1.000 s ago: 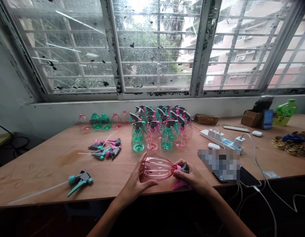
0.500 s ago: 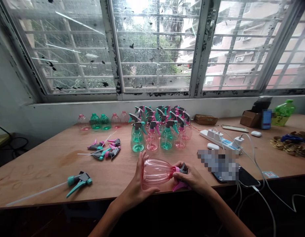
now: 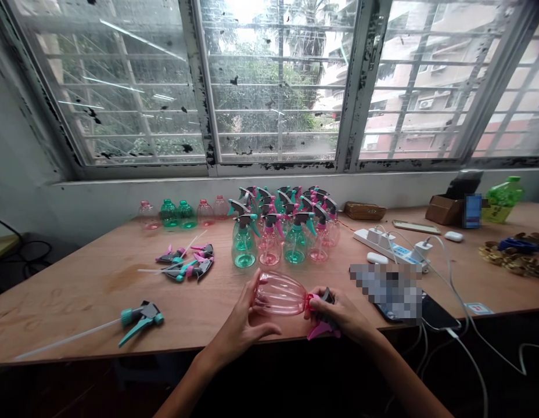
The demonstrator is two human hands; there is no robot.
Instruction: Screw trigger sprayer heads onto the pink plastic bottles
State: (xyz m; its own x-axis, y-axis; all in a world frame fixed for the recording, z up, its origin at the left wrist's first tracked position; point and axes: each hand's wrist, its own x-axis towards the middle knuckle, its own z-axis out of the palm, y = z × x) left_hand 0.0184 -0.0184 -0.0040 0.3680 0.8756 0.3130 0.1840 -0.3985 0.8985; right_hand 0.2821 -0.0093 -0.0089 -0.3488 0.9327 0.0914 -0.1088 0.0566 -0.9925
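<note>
A clear pink spray bottle (image 3: pixel 280 295) lies sideways in the air over the table's front edge, its base to the left. My left hand (image 3: pixel 247 316) cups that base, with the thumb stretched out below the bottle. At the neck, the fingers of my right hand (image 3: pixel 339 313) are closed around the pink collar and the black and pink trigger head (image 3: pixel 325 325). The trigger points downward, and my fingers partly cover the head. On the table to the left lies a loose teal and black spray head (image 3: pixel 141 319) with a long tube.
Several assembled spray bottles (image 3: pixel 269 244) stand in rows behind my hands. A pile of spray heads (image 3: pixel 186 264) lies left of them, and headless bottles (image 3: pixel 169 213) line the back. To the right are a power strip (image 3: pixel 389 249), cables and a phone (image 3: pixel 439 310).
The bottle has tilted, with its neck end slightly lower than before. My right hand has turned at the neck, and the trigger has shifted a little to the right and down.
</note>
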